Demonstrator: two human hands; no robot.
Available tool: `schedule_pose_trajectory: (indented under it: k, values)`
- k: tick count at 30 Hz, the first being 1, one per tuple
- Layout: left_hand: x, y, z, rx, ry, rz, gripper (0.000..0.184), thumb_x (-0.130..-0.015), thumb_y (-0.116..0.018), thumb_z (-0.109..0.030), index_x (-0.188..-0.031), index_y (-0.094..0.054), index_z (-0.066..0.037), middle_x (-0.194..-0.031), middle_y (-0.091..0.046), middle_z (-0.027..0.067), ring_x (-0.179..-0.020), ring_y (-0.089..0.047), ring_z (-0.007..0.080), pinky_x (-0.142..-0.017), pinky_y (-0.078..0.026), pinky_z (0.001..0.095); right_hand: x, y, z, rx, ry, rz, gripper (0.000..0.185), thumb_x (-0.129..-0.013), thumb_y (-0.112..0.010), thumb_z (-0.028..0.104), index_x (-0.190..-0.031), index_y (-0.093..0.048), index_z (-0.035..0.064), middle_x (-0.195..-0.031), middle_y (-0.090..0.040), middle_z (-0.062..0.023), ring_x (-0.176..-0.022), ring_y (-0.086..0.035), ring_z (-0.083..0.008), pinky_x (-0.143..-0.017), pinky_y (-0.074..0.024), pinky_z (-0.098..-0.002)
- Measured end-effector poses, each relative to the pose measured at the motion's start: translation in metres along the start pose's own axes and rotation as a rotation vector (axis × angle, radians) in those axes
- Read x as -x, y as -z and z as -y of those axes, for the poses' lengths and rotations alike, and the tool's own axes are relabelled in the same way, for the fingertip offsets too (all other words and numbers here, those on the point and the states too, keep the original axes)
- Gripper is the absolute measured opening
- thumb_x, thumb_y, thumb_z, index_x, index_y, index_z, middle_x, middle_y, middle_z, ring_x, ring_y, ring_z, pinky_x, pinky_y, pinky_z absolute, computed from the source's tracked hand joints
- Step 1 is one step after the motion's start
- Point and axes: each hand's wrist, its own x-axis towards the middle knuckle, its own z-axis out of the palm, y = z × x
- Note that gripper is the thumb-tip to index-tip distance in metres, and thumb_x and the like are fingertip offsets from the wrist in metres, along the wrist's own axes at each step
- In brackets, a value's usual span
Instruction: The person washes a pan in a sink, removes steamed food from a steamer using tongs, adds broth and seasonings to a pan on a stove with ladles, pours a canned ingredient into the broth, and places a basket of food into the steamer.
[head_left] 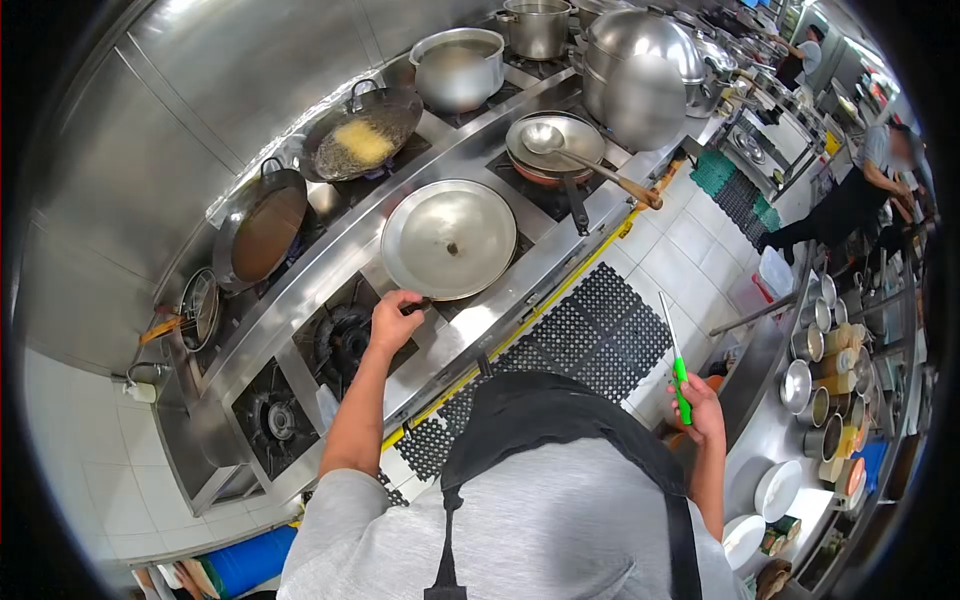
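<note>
My left hand (398,318) is closed around the short dark handle of a wide, shallow metal pan (450,225) on the stove. A small brown spot shows at the pan's middle. Off to the right, above the floor, my right hand (697,405) grips the green handle of a knife (682,385), its narrow blade pointing up and away from me. Beyond the pan, a metal ladle (543,138) with a wooden handle lies across a frying pan (580,165). Closest to my left hand is a bare black burner (345,340).
Along the back stand a wok (400,105) with yellow food in bubbling oil, a wok of brown liquid (268,235) and a pot (458,75). Black mats (600,320) cover part of the floor. Bowls and containers line the right counter (745,475). A co-worker (870,190) stands far right.
</note>
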Motion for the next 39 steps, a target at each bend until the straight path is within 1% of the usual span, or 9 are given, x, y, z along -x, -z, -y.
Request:
schedule_pose_trajectory:
  k: [2,8,17,21,25,28,33,35,39]
  values:
    - [0.008,-0.001,-0.008,-0.16,-0.014,-0.148,0.027,-0.077,-0.076,-0.022,-0.095,-0.076,-0.002,-0.097,-0.072,0.0156,-0.095,-0.07,0.0341,-0.085,-0.054,0.0421,0.0,0.003,0.004,0.011,0.011,-0.002,0.036,-0.104,-0.056,0.018,-0.136,-0.057,0.0044,-0.104,-0.067,-0.0052,-0.073,-0.059,-0.0109,-0.061,-0.0483,-0.0241]
    - [0.004,-0.009,-0.001,-0.19,-0.034,0.049,0.037,-0.085,-0.073,-0.03,-0.099,-0.073,0.004,-0.094,-0.07,0.0248,-0.09,-0.068,0.0408,-0.082,-0.053,0.0458,0.005,0.002,0.007,-0.006,0.01,-0.004,0.032,-0.104,-0.057,0.021,-0.131,-0.058,0.0043,-0.101,-0.067,-0.0048,-0.072,-0.059,-0.0104,-0.061,-0.0484,-0.0237]
    - [-0.011,0.004,0.012,-0.054,0.068,0.162,0.036,-0.085,-0.073,-0.03,-0.1,-0.073,0.002,-0.093,-0.07,0.0236,-0.087,-0.068,0.0406,-0.079,-0.053,0.0455,-0.004,0.003,0.007,0.039,-0.007,0.004,0.035,-0.103,-0.057,0.018,-0.135,-0.058,0.004,-0.1,-0.067,-0.004,-0.072,-0.058,-0.0096,-0.061,-0.0481,-0.0236]
    - [0.004,-0.008,0.0,-0.292,-0.046,0.042,0.034,-0.086,-0.07,-0.031,-0.096,-0.073,0.002,-0.094,-0.069,0.026,-0.092,-0.068,0.0424,-0.085,-0.054,0.0485,0.001,-0.005,0.017,0.066,0.018,-0.015,0.036,-0.102,-0.058,0.018,-0.135,-0.058,0.0041,-0.101,-0.067,-0.0037,-0.073,-0.058,-0.0092,-0.061,-0.0478,-0.0238]
    - [0.015,-0.018,-0.023,-0.351,0.115,-0.003,0.034,-0.086,-0.072,-0.028,-0.104,-0.072,0.001,-0.11,-0.067,0.0246,-0.1,-0.066,0.042,-0.089,-0.053,0.0508,0.007,-0.005,0.027,0.092,0.072,-0.041,0.036,-0.102,-0.059,0.018,-0.135,-0.058,0.0038,-0.102,-0.067,-0.0038,-0.073,-0.059,-0.0089,-0.062,-0.0478,-0.0237]
    - [0.025,0.003,-0.066,-0.49,0.018,-0.117,0.036,-0.085,-0.075,-0.026,-0.11,-0.071,0.001,-0.12,-0.062,0.0199,-0.109,-0.063,0.036,-0.09,-0.053,0.0442,0.017,-0.008,0.041,0.084,0.109,-0.05,0.036,-0.102,-0.06,0.018,-0.134,-0.058,0.0035,-0.103,-0.067,-0.0038,-0.074,-0.059,-0.0087,-0.063,-0.0479,-0.0234]
    - [0.032,0.082,-0.215,0.802,-0.242,0.349,0.05,-0.083,-0.081,-0.04,-0.11,-0.072,0.0,-0.119,-0.055,0.0121,-0.11,-0.058,0.0266,-0.095,-0.048,0.037,0.038,-0.017,0.064,0.055,0.142,-0.069,0.036,-0.101,-0.061,0.017,-0.133,-0.059,0.0034,-0.102,-0.068,-0.0038,-0.074,-0.059,-0.0085,-0.064,-0.0481,-0.0233]
    - [0.048,0.099,-0.281,1.025,-0.636,0.481,0.06,-0.094,-0.062,-0.058,-0.102,-0.074,0.001,-0.123,-0.051,0.0159,-0.115,-0.056,0.03,-0.097,-0.048,0.0442,0.041,-0.017,0.069,0.104,0.167,-0.068,0.035,-0.1,-0.061,0.017,-0.133,-0.06,0.0039,-0.104,-0.069,-0.0038,-0.077,-0.059,-0.0083,-0.066,-0.0482,-0.0235]
    - [0.085,0.073,-0.382,1.579,-0.966,0.59,0.053,-0.098,-0.058,-0.052,-0.095,-0.074,-0.002,-0.118,-0.053,0.0256,-0.106,-0.063,0.0412,-0.09,-0.055,0.0476,0.057,-0.024,0.087,0.15,0.199,-0.082,0.036,-0.1,-0.062,0.017,-0.134,-0.06,0.0042,-0.107,-0.07,-0.003,-0.086,-0.06,-0.0084,-0.074,-0.0498,-0.0244]
